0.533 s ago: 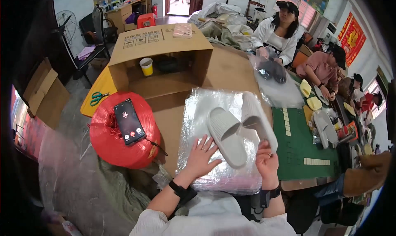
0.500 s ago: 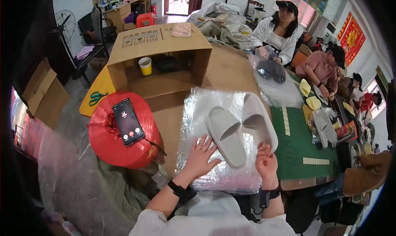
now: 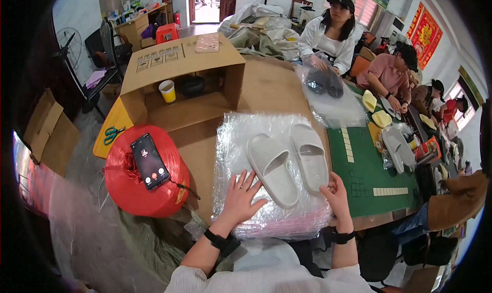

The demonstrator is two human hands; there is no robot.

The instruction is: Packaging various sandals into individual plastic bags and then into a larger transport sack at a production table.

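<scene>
The left hand (image 3: 241, 200) lies flat and spread on the stack of clear plastic bags (image 3: 266, 218); the right hand (image 3: 335, 195) grips the right white slipper (image 3: 309, 157) at its heel, beside the left white slipper (image 3: 272, 169).

**Work table, cardboard-covered**

I see a long table (image 3: 277, 88), its near part covered in brown cardboard, a green mat (image 3: 366, 172) on its right side. Directly on it: a stack of clear plastic bags (image 3: 241, 144) at the near edge, an open cardboard box (image 3: 179, 62) on its side at the far left, a loose clear bag (image 3: 335, 108) farther back. Yellow slippers (image 3: 376, 111) lie on the far right edge.
</scene>
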